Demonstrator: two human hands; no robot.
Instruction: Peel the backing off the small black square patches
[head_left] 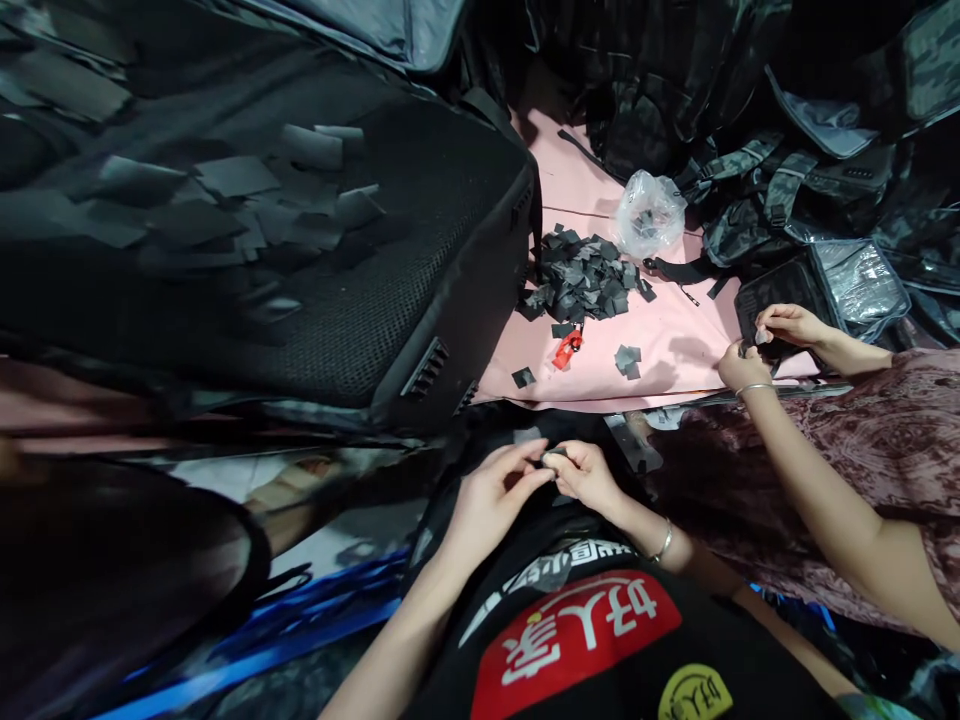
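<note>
In front of my apron, my left hand (495, 492) and my right hand (589, 474) meet with their fingers pinched together. A small dark piece (553, 456) sits between the fingertips of both hands, partly hidden by them. Its exact kind is too small to make out. Beyond my hands, a pile of small dark square pieces (589, 278) rests on the pink cloth (660, 335). Single squares (523, 377) lie loose nearer the edge, and a red-handled item (568, 349) is beside the pile.
A large black mesh-backed bag (420, 240) covers the left, with dark sheets (240, 178) on it. Behind the pile stands a clear plastic bag (649, 215). At right, another person's hands (757, 350) handle something small. Camouflage backpacks (750, 200) crowd the back.
</note>
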